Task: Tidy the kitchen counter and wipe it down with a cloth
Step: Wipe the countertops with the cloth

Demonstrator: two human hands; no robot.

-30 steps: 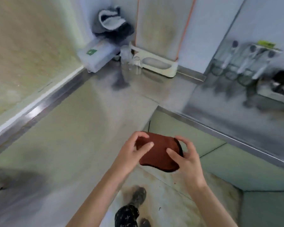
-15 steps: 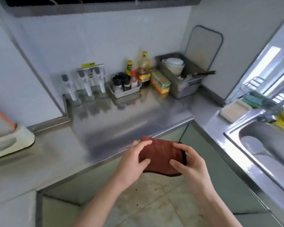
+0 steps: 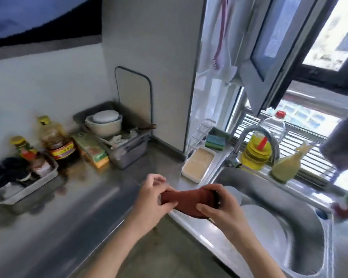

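Right now your forearms rise from the bottom edge, cut off before the elbows, and meet over the front rim of the steel worktop (image 3: 68, 217), where it joins the sink (image 3: 289, 197). Your left hand (image 3: 151, 203) pinches the left end of the reddish-brown cloth (image 3: 189, 201) between its thumb and curled fingertips. Your right hand (image 3: 223, 211) wraps its fingers over the right end, with the thumb lying along the near side. Both grips are closed on the cloth. It is bunched into a short roll and held up between your hands over the sink's near-left corner. Its right end is hidden inside your right hand.

Just behind your right wrist, white plates (image 3: 263, 227) lie in the sink, partly covered by that hand. A shallow white tray (image 3: 198, 164) with pale beige contents sits beside the sink's left rim. Farther back the tap (image 3: 251, 141) arches in front of a yellow bottle (image 3: 253, 155), and stacked sponges (image 3: 215, 140) sit to its left.

Along the back wall a grey bin (image 3: 127, 149) holds a white bowl (image 3: 103, 123). To its left stand a green-and-orange box (image 3: 90, 149) and a dark sauce bottle (image 3: 56, 141), their labels too smeared to read. At the right edge a blurred grey shape (image 3: 340, 141) is cut off, and you cannot tell what it is.
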